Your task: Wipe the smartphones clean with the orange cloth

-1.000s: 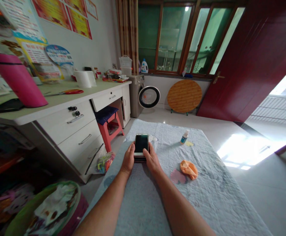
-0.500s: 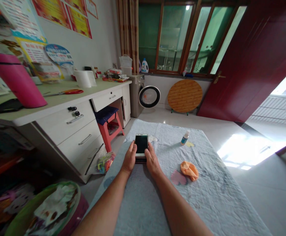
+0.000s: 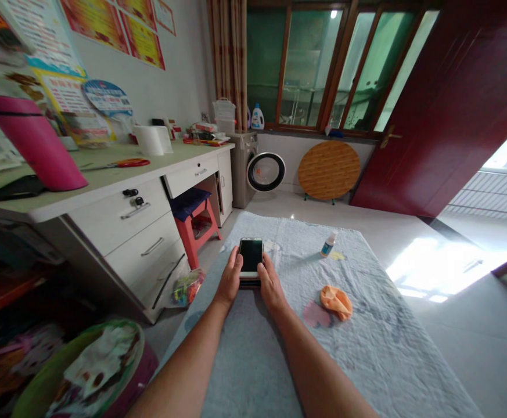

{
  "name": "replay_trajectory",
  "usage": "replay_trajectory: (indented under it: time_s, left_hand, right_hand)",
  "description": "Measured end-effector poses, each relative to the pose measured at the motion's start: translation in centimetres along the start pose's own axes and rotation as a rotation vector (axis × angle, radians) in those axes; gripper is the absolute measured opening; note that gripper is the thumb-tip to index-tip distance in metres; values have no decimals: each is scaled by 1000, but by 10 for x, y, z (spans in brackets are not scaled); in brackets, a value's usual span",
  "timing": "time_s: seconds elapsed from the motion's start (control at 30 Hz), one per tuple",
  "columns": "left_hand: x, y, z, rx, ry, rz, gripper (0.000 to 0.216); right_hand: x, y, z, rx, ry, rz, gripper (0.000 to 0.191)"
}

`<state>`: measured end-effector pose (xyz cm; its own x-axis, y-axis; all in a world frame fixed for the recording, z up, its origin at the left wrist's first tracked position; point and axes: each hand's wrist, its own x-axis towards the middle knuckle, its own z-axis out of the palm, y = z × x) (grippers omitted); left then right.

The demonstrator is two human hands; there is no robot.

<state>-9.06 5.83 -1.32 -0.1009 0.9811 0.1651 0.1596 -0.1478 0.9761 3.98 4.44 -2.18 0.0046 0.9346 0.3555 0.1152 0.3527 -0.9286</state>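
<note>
A white-framed smartphone (image 3: 251,256) with a dark screen is held between both hands over the cloth-covered table (image 3: 392,348). My left hand (image 3: 230,280) grips its left edge, thumb along the side. On the opposite edge, my right hand (image 3: 271,284) closes round the lower corner with the thumb on the front. Something dark, perhaps a case or another flat item, shows beneath the phone's lower end. To the right lies a crumpled orange cloth (image 3: 337,302). Beyond it a small spray bottle (image 3: 328,245) with a blue label stands upright.
At left, a desk (image 3: 183,152) carries a pink tumbler (image 3: 35,145), red-handled scissors (image 3: 131,163) and a paper roll (image 3: 152,140). Below are a red stool (image 3: 192,227) and a full waste bin (image 3: 146,360). A washing machine (image 3: 241,174) stands behind with its door open.
My hands and the phone stay in the same place. Only the camera view has shifted very slightly.
</note>
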Motion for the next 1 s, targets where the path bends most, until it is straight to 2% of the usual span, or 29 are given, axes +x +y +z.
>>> replay_trajectory:
  time_s: [1.0]
  left_hand:
    - [0, -3, 2, 38, 69, 9, 62]
  right_hand:
    - [0, 2, -3, -12, 15, 70, 44]
